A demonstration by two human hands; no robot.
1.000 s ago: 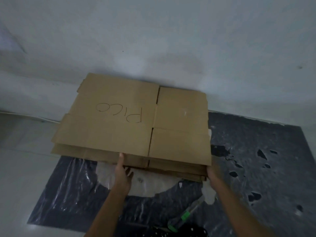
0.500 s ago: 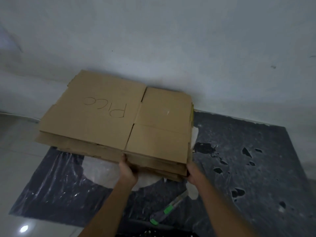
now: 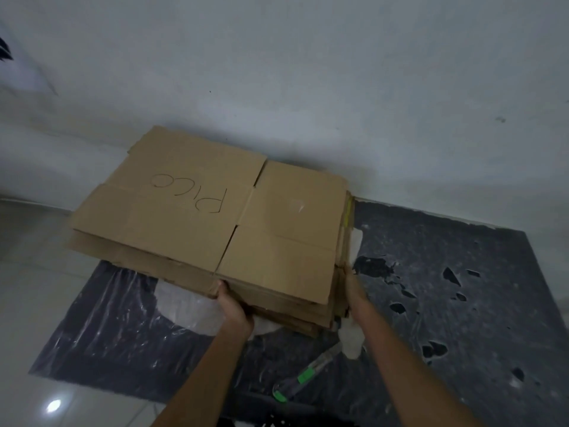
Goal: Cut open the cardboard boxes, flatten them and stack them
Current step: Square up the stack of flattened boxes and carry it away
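I have the stack (image 3: 184,238) of flattened boxes in the middle of my view, just in front of the wall (image 3: 308,72). Its right and near parts sit over the black plastic (image 3: 462,318), and its left end reaches out over the pale floor (image 3: 27,272). The top face is plain brown with "PICO" handwritten on it, upside down from where I look. The layers below are slightly fanned out at the near edge and the right side. My left hand (image 3: 235,308) grips the near edge about midway along, thumb on the edge and fingers tucked under the layers. My right hand (image 3: 354,292) lies against the right side by the near corner. Its fingers are hidden by the cardboard, so I cannot tell whether it clamps or only presses. I cannot tell whether the stack rests on the floor or is lifted. A knife (image 3: 308,375) with green marks lies on the plastic between my forearms, apart from the stack. The plastic is torn in places, with white showing through.
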